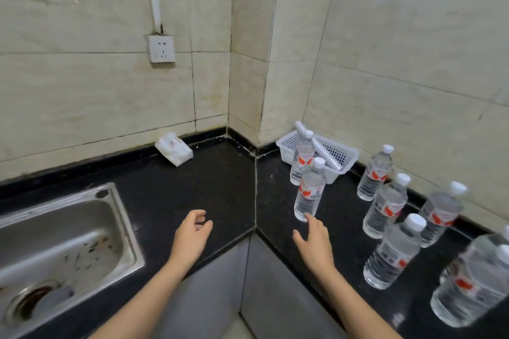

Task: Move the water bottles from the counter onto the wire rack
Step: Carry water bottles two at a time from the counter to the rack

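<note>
Water bottles (308, 190) upright on counter (209, 179) | basket (341, 154) behind | sink (68, 231) left

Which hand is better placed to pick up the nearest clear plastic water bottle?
The right hand: its fingertips nearly touch the base of the nearest clear plastic water bottle. The left hand hovers empty over the black counter, farther away.

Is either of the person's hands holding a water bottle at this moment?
No: the left hand and right hand both hang empty over the counter, the right just short of the nearest bottle.
</note>
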Demonstrator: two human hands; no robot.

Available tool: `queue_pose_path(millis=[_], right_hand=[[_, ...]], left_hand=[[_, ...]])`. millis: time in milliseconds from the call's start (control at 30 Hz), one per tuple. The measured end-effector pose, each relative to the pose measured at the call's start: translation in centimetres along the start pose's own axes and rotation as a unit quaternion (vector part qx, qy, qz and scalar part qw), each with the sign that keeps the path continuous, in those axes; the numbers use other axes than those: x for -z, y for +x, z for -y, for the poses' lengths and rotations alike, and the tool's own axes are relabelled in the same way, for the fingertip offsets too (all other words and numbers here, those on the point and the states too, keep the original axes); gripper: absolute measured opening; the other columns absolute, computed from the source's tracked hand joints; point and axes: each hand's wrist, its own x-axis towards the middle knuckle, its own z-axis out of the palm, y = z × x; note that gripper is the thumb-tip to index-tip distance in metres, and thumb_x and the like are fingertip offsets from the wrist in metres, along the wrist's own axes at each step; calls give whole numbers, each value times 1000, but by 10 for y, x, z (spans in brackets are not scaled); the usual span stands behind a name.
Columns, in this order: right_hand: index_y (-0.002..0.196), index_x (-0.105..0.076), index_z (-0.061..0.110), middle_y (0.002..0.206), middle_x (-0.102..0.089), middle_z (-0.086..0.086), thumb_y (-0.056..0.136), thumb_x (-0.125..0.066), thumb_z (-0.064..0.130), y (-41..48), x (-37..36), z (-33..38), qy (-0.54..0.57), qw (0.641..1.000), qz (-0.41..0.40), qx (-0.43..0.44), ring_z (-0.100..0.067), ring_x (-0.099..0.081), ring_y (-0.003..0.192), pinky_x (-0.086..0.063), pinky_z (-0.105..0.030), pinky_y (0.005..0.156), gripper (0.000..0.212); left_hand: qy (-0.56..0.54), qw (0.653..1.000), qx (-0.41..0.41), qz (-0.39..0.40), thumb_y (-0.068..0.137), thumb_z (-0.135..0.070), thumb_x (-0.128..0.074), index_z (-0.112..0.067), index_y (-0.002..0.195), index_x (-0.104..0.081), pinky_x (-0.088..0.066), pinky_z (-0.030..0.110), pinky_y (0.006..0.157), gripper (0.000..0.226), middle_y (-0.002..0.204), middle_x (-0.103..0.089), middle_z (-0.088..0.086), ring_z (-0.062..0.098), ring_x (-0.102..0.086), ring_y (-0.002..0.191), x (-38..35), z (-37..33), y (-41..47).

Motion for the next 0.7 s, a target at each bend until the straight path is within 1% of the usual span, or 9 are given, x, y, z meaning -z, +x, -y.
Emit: queue_pose_path(millis=[167,267,333,400,500,600,633,700], right_hand=[[142,-27,11,141,-40,-12,88,-56,18,35,-17,-4,58,998,-2,-31,-25,-35,131,-32,-33,105,61],[142,-25,11,141,-40,-11,87,-56,17,53,-26,-11,78,995,-28,-62,-25,-35,131,-33,-35,105,64],[143,-23,15,139,-43,-11,85,-57,15,64,-32,-14,96,990,-53,-86,-26,-37,129,-36,-38,104,68],[146,-15,21,138,-45,-9,83,-58,12,73,-38,-16,112,986,-64,-103,-25,-38,127,-38,-39,104,77],[147,-3,28,140,-43,-5,80,-59,9,89,-45,-15,119,983,-78,-117,-25,-38,127,-36,-35,104,89],[145,-2,28,149,-33,-2,79,-62,7,109,-52,-10,130,971,-133,-151,-22,-33,132,-29,-26,104,91],[143,0,28,150,-30,-2,79,-63,7,116,-54,-8,136,964,-154,-168,-22,-31,134,-28,-25,105,92],[141,1,30,150,-29,-4,78,-65,7,130,-58,-5,149,948,-195,-205,-22,-29,136,-27,-27,107,94]], left_hand=[[1,999,22,39,87,-10,-54,-5,116,-53,-37,26,80,30,105,-55,7,18,-52,92,-38,0,35],[-4,997,38,70,87,-11,-54,-5,116,-53,-37,26,79,29,104,-55,7,20,-54,95,-62,2,60],[-4,994,43,97,88,-11,-54,-6,117,-53,-37,26,79,30,107,-56,8,20,-54,96,-80,3,79],[-4,992,48,121,88,-12,-53,-6,118,-52,-38,26,79,30,110,-56,10,18,-53,95,-100,2,101],[-11,985,45,164,88,-13,-52,-6,119,-51,-40,28,81,32,114,-57,12,19,-52,94,-139,-6,137],[-19,976,47,212,87,-13,-54,-5,120,-51,-43,31,83,34,117,-57,14,21,-53,94,-181,-19,174],[-20,973,44,225,86,-12,-54,-5,120,-51,-42,31,82,34,118,-57,15,20,-53,93,-194,-24,186],[-22,969,35,244,86,-9,-56,-3,119,-50,-39,29,79,35,119,-58,17,20,-52,91,-221,-30,209]])
